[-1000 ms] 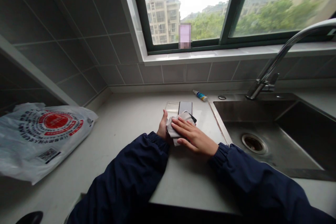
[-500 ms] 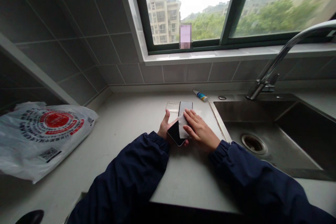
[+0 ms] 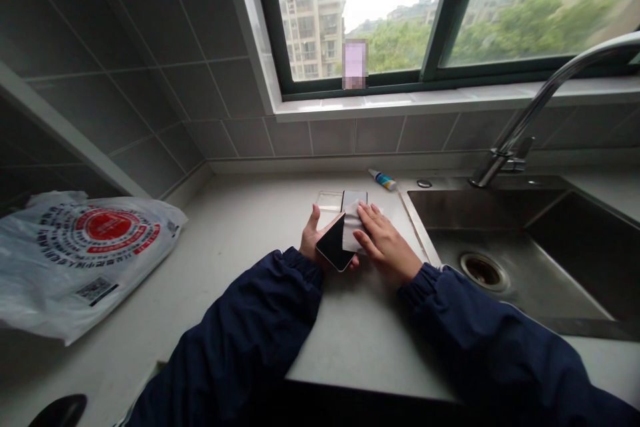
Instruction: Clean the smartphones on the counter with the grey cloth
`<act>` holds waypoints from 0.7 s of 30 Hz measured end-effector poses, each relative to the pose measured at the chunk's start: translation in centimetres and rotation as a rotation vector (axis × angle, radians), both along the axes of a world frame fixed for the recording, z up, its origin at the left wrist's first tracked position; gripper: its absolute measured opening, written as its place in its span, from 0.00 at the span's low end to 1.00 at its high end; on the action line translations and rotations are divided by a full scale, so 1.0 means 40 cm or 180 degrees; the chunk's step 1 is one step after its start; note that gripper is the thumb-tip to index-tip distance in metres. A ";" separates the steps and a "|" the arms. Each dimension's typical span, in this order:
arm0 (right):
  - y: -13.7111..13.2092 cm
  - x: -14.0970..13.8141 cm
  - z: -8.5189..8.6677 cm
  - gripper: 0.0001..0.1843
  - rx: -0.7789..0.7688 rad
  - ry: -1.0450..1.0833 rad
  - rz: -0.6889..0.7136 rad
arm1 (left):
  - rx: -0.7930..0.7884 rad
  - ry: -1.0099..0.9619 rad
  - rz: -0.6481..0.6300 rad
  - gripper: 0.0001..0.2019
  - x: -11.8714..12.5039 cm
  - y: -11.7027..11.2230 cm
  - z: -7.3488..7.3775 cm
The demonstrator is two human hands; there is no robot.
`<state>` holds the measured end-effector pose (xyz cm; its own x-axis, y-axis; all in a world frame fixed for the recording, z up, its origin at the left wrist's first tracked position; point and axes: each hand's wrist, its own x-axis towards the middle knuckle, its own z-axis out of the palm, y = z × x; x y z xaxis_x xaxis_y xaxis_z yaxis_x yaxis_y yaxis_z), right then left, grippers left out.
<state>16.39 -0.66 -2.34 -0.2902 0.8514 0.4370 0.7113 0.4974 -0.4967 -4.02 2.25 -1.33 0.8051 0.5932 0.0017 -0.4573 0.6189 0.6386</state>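
My left hand holds a smartphone from beneath, its dark screen facing up and its thumb sticking out at the side. A pale cleaning cloth lies over the phone's upper right part. On that cloth presses my right hand, fingers laid along it. Just beyond the hands, a clear phone case rests on the counter. Beside the case is a flat, dark-edged rectangular piece, partly hidden by the cloth. A small white tube with a blue and yellow label lies farther back.
To the right is a steel sink with a chrome faucet. A printed white plastic bag sits on the counter at the left. A dark rounded object shows at the bottom left corner. A window is behind.
My right hand has slid the cloth slightly up and to the right, uncovering more of the phone's screen. The phone is still in my left hand.
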 end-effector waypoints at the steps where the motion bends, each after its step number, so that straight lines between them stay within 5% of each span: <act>1: -0.001 -0.001 0.001 0.44 -0.0002 0.0004 -0.0006 | -0.0045 -0.0019 0.0025 0.51 -0.001 -0.001 0.001; 15: -0.006 -0.006 -0.001 0.43 -0.0078 -0.0075 0.0035 | -0.0394 -0.0100 0.0283 0.51 -0.010 0.005 -0.002; 21: -0.014 -0.016 -0.003 0.40 -0.0117 -0.0045 0.0182 | -0.0624 -0.0068 0.0588 0.51 0.001 -0.005 0.025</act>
